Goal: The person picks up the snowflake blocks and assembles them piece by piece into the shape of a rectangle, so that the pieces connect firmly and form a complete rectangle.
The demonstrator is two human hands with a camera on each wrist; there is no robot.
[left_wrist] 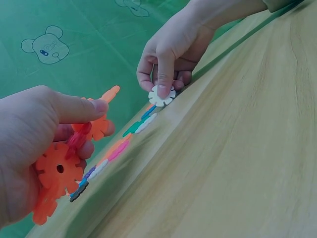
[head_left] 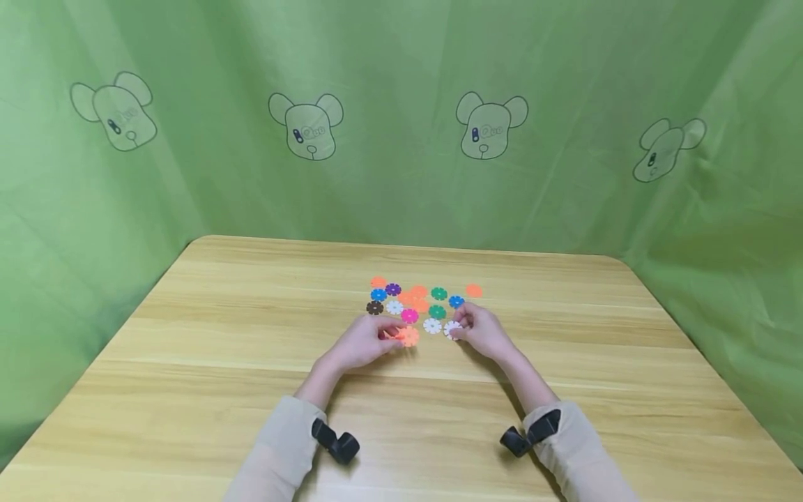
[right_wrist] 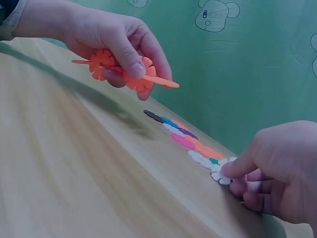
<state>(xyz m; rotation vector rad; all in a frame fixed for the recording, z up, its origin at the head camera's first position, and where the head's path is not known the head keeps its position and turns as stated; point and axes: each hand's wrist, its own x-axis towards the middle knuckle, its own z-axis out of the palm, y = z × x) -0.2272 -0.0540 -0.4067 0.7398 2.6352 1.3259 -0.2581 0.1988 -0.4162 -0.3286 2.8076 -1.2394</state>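
Beige sleeves, orange discs in left hand

Joined orange discs: notched rims, slotted together at angles; gripped in left hand, raised, one disc projecting past thumb tip. White disc: single, notched, tilted up; pinched by right hand's thumb and fingers.

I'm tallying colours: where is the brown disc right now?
In the head view, the brown disc lies left of a white disc, between a blue disc and the left hand.
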